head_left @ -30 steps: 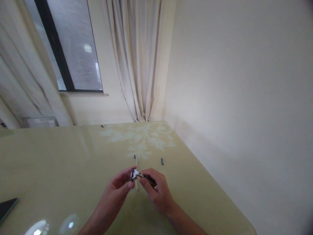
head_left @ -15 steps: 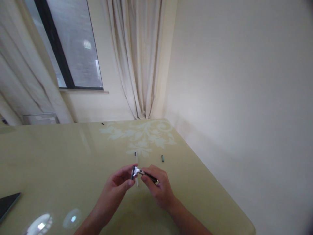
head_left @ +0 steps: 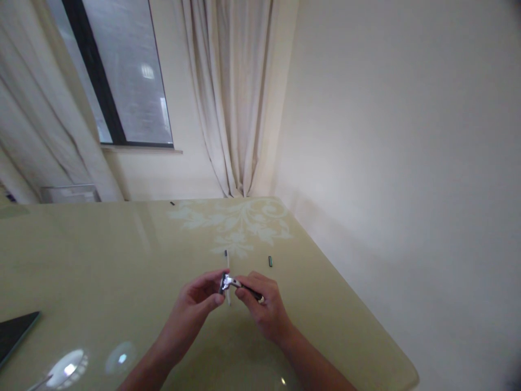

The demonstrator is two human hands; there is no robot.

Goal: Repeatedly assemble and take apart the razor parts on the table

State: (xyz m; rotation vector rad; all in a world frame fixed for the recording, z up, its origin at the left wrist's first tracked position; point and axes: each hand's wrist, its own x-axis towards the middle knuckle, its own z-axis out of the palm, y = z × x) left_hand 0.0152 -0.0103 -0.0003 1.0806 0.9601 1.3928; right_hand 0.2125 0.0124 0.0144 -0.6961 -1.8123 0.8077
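A razor [head_left: 233, 282] with a silver neck and dark handle is held between my two hands above the table. My right hand [head_left: 262, 304] is closed around its handle. The fingers and thumb of my left hand [head_left: 199, 300] pinch the ends of the dark razor head. Behind the razor, partly covered by it, a thin white toothbrush [head_left: 228, 263] with a dark head lies on the table. A small dark blade cartridge [head_left: 270, 261] with a green strip rests on the table, beyond my right hand.
The glossy yellowish table [head_left: 97, 266] ends at a wall on the right. A flat dark object [head_left: 16, 334] with a pale edge sits at the left. Near the far edge lies a tiny dark piece [head_left: 172, 203]. Curtains [head_left: 228, 98] hang behind the table.
Both hands keep their hold on the razor with almost the same pose. The whole view has shifted slightly.
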